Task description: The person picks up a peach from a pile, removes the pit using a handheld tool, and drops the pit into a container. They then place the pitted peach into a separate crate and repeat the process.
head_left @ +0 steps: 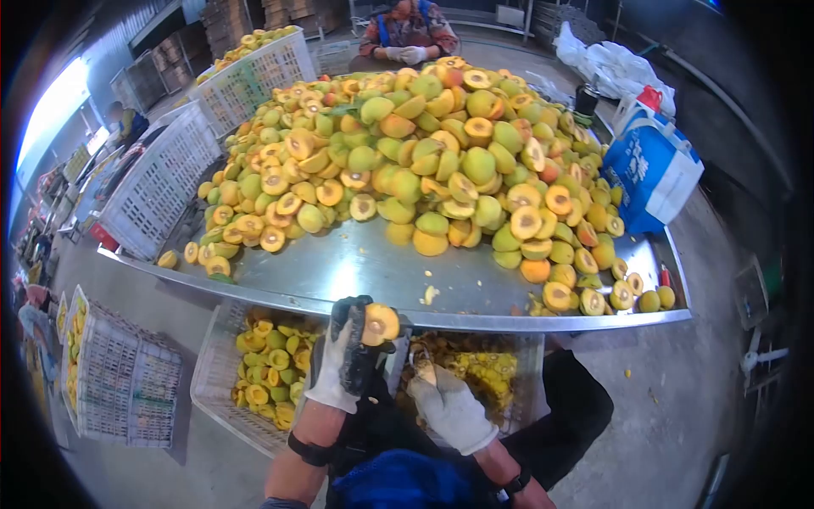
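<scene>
My left hand (342,352), in a white glove with dark fingers, grips a peach half (381,325) just off the table's front edge. The cut face of that half is turned to the right and shows a brown pit area in yellow flesh. Lower and to the right, my right hand (451,409) in a pale work glove closes round a small metal tool (421,360), its tip pointing up; the rest is hidden by the fingers. Below the hands stand a crate of hollowed peach halves (273,365) and one with yellow scraps (485,373).
A big heap of halved peaches (407,161) covers the metal table (365,263). White plastic crates (161,182) line its left side, and a blue bag (649,170) stands at the right. Stacked crates (127,377) sit on the floor left. Another person (407,34) works opposite.
</scene>
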`<state>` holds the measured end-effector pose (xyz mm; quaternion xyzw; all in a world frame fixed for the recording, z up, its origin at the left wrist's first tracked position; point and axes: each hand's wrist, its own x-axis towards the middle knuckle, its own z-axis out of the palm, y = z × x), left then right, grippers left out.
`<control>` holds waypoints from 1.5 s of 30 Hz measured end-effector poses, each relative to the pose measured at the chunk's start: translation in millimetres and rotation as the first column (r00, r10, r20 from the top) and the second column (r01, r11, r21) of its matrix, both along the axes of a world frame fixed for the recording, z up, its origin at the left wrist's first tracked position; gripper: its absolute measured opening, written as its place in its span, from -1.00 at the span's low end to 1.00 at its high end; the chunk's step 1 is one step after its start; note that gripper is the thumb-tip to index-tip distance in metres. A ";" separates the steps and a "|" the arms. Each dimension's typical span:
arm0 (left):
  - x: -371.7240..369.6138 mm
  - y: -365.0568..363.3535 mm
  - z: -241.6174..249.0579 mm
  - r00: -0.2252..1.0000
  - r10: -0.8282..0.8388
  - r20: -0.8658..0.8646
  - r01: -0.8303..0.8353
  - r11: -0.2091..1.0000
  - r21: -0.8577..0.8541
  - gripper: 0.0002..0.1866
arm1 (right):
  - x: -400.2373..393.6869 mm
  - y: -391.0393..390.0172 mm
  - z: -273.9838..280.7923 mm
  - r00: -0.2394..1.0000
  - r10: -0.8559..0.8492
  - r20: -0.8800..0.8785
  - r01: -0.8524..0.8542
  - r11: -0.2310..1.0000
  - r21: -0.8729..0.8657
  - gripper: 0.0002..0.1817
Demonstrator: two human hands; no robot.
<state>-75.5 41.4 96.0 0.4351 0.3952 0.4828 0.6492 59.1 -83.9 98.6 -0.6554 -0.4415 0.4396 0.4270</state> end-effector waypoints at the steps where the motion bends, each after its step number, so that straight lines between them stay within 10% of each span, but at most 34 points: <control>1: 8.0 -2.6 -6.0 0.981 -0.021 0.193 0.045 0.991 -0.123 -0.66 | 2.2 -1.4 0.9 1.000 0.002 -0.004 -0.002 0.999 -0.038 -0.73; 3: 23.5 -11.7 -10.8 0.999 -0.046 0.028 0.041 0.988 0.146 -0.63 | 3.3 -6.5 1.7 1.000 -0.017 -0.001 0.017 0.999 -0.033 -0.72; 9: 40.9 -34.5 -14.2 0.822 -0.248 0.513 0.340 0.936 -0.093 -0.69 | 9.9 -14.4 -17.4 0.998 -0.065 -0.024 0.064 0.998 -0.019 -0.75; 17: 47.2 -45.0 -42.4 0.914 -0.079 0.398 0.184 0.954 -0.235 -0.75 | 7.2 -15.1 -4.2 0.990 -0.103 -0.096 0.102 0.995 -0.019 -0.76; 29: 49.0 -38.6 -53.3 0.955 -0.297 0.004 0.293 0.945 0.147 -0.64 | 4.3 -16.3 -53.4 0.860 -0.081 -0.503 0.045 0.996 -0.083 -0.79; 32: 45.8 -34.0 -54.0 0.931 -0.352 0.097 0.356 0.934 -0.034 -0.63 | 5.6 -14.2 -40.2 0.995 -0.085 -0.049 0.086 0.996 0.018 -0.80; 35: 45.0 -30.6 -63.1 0.902 -0.418 0.112 0.424 0.905 -0.035 -0.62 | 7.1 -14.4 -50.6 0.997 -0.069 -0.017 0.071 0.990 0.122 -0.78; 38: 54.2 -41.3 -54.6 0.954 -0.282 0.101 0.284 0.959 -0.014 -0.59 | 0.9 -14.9 -45.3 0.784 -0.143 -0.604 0.114 0.990 -0.086 -0.75; 45: 48.4 -30.4 -62.7 0.905 -0.340 0.254 0.385 0.910 -0.155 -0.55 | 12.7 -18.4 -47.8 0.850 -0.033 -0.526 -0.014 0.996 -0.085 -0.74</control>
